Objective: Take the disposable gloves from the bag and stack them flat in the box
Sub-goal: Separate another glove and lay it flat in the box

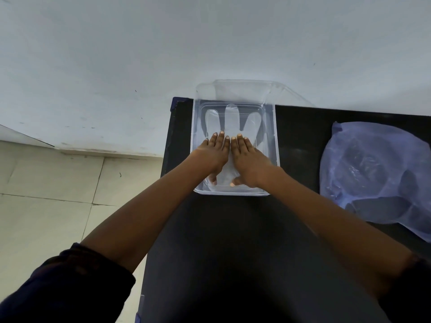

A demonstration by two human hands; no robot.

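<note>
Both hands, left hand (213, 152) & right hand (248, 157), fingers straight, press glove (232, 122) flat inside box (277, 145); bag (377, 173) right of box on surface (233, 241).

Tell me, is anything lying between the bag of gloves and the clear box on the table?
Nothing visible does. Only bare black table separates the bag from the box. Both hands lie flat on the glove inside.

Light was soft and even — faint glare on the box (276, 136), dark tabletop (233, 252) underexposed, wide-angle bending at the edges
</note>
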